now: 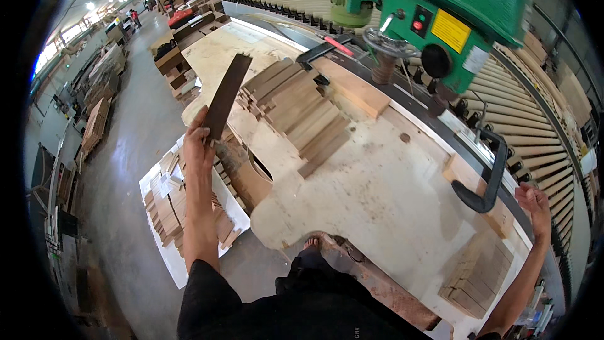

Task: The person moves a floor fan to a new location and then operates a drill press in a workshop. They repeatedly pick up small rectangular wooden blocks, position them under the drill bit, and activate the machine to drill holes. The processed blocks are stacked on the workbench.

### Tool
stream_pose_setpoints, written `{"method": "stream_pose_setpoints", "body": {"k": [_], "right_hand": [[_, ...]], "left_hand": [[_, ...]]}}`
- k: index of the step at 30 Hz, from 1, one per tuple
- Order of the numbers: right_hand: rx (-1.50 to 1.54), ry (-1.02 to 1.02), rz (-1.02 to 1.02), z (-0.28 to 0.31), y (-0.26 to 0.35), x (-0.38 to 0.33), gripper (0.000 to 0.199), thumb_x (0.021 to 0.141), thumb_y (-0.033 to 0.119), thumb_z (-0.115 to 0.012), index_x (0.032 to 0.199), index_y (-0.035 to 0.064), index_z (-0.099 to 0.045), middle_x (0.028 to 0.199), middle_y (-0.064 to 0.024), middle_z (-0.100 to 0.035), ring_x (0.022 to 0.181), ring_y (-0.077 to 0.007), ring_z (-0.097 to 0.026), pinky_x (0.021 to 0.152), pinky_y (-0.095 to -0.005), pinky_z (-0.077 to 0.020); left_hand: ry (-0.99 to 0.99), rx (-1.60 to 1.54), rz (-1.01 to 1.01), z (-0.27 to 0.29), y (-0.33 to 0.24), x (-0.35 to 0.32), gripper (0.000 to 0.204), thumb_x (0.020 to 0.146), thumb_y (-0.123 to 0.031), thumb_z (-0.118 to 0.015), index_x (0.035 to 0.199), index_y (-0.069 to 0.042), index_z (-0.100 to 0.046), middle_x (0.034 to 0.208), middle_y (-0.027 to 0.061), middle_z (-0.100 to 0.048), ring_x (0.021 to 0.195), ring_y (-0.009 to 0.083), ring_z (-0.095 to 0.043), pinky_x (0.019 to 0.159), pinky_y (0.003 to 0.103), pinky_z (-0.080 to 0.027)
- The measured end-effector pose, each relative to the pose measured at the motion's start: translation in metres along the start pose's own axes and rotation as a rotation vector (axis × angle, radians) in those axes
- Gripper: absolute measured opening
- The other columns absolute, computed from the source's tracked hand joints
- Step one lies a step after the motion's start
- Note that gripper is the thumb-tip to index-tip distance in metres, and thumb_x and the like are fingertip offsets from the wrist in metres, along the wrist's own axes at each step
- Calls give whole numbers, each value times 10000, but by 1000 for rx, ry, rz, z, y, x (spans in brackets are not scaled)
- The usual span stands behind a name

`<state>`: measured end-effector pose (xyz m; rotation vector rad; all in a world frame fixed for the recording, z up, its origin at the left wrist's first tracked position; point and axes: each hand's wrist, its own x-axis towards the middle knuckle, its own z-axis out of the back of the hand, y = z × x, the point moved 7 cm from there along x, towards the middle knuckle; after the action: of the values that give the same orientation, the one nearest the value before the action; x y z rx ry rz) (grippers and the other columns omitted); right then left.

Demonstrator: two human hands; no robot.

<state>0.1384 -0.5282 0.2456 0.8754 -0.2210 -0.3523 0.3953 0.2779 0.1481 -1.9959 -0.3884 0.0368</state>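
Dark strip is in your left hand, fingers pinched on its lower end, held upright off the table's left edge, above the floor, clear of everything else.

Progress, judged from the layout: one strip in hand, nothing under the drill head, so I'd call this mid-batch, between pick and place. Can't tell which stacks are finished and which are raw.

Near to far:
- Small stack of blocks at the table's near right corner, neat rows.
- Your right hand sits at the table's right edge, just beside the black clamp handle. Fingers curled and holding nothing; whether it touches the handle I can't tell.
- Table is bare pale board through the middle, dusty, with one small dark spot toward the far side.
- Floor left of the table: white sheet with loose offcuts heaped on it, right under your left forearm.
- Fanned stack of wood slats on the far left part of the table, just beside the strip.
- Thick light block lies beyond the slats, near the drill.
- Green drill press overhangs the far edge, chuck up.
- Roller conveyor runs along the right side behind it.

In the way: the slat stack sits between your left hand and the drill, and the clamp handle juts over the right edge.
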Motion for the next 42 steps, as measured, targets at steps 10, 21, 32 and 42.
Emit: {"method": "stream_pose_setpoints", "body": {"k": [10, 21, 32, 42], "right_hand": [[244, -147, 91, -43, 115, 174, 633, 998, 525, -474, 1300, -27, -547, 1230, -110, -631, 1061, -201, -632, 915, -349, -493], [843, 75, 407, 8, 146, 325, 434, 989, 341, -566, 1337, 83, -539, 1284, -115, -608, 1163, -255, -601, 955, -402, -532], [850, 11, 531, 8, 189, 386, 377, 978, 309, -577, 1276, 80, -549, 1201, -105, -615, 1080, -235, -614, 897, -386, -542], [811, -81, 579, -21, 223, 392, 325, 969, 280, -588, 1220, 76, -559, 1126, -96, -623, 1005, -218, -626, 844, -372, -550]], "left_hand": [[147, 169, 166, 175, 125, 263, 431, 937, -121, -479, 1348, -32, -573, 1134, 78, -665, 871, 136, -601, 729, 256, -470], [-70, 1287, -771, -35, 31, 129, 257, 871, -27, -583, 1109, 0, -679, 1110, 191, -670, 1041, 357, -636, 917, 426, -490], [644, 1601, -568, -224, 149, -74, 427, 791, -228, -729, 1156, -42, -607, 1009, 131, -588, 947, 330, -576, 816, 435, -466], [527, 1729, -401, -239, 160, -91, 304, 820, -162, -698, 1041, -33, -534, 1015, 151, -588, 977, 365, -570, 763, 484, -486]]}}
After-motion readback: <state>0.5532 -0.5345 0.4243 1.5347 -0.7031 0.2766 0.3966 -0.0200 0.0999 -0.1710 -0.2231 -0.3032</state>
